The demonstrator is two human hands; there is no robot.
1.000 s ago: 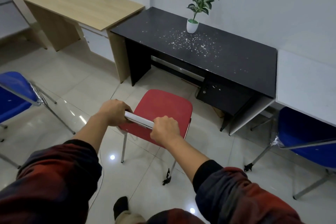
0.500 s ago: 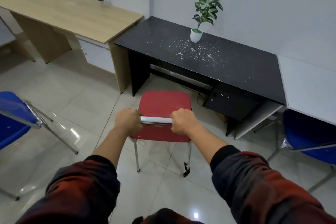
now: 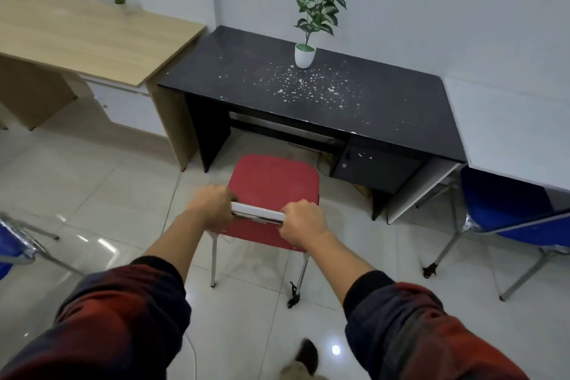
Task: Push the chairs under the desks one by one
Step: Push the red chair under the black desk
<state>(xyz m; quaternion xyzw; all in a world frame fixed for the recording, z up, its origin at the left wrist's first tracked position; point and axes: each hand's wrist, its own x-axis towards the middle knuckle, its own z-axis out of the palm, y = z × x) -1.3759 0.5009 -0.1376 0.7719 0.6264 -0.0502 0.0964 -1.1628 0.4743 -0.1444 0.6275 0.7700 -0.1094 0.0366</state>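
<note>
Both hands were closed around the shiny metal top bar of the red chair: the left hand was wrapped over its left end and the right hand over its right end, with the knuckles turned up and the fingers curled under the bar. Dark red sleeves were seen on both forearms. The red chair was placed on the tiled floor, directly in front of the opening of the black worktop, and its front edge was near the worktop's edge but not under it. White specks were scattered over the black worktop, and a small plant in a white pot was set near its back edge. A light wooden worktop was joined to it on the left. One blue chair was partly tucked under a white worktop on the right, and part of another blue chair was visible at the left edge.
</note>
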